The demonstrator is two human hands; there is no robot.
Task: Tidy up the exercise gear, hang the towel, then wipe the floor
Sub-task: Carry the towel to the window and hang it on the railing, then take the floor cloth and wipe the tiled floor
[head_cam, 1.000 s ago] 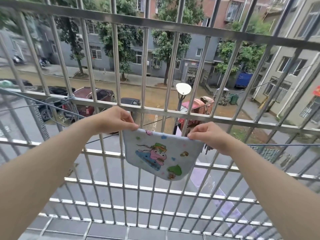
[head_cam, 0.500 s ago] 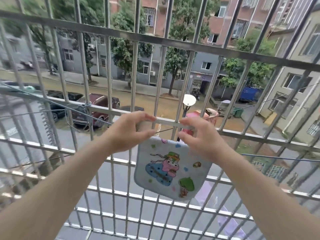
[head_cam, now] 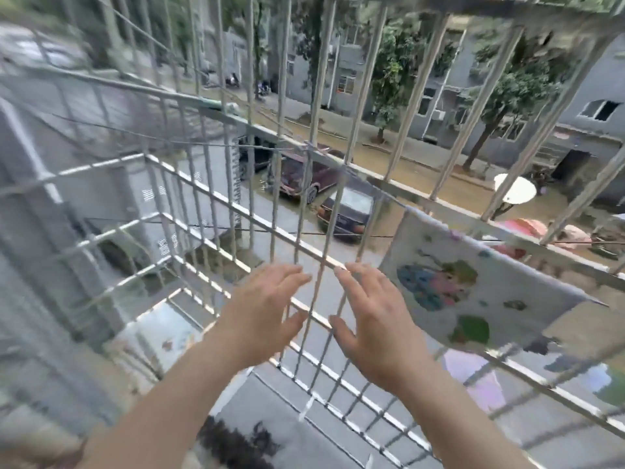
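A small white towel (head_cam: 473, 286) with a cartoon print hangs over a horizontal rail (head_cam: 355, 170) of the metal window cage, at the right of the view. My left hand (head_cam: 260, 316) and my right hand (head_cam: 375, 323) are both off it, fingers spread and empty, held side by side in front of the bars to the left of the towel. My right hand is the nearer one, a short way from the towel's left edge. The picture is blurred by head motion.
Metal bars (head_cam: 236, 211) enclose the space on the front, the left and below. A thin wire (head_cam: 189, 143) runs across the cage. Far below lie a street with parked cars (head_cam: 345, 211), trees and grey buildings.
Both hands have let go of the towel, which now hangs from the rail. The hands have dropped and pulled back, fingers spread. The view has swung left and down.
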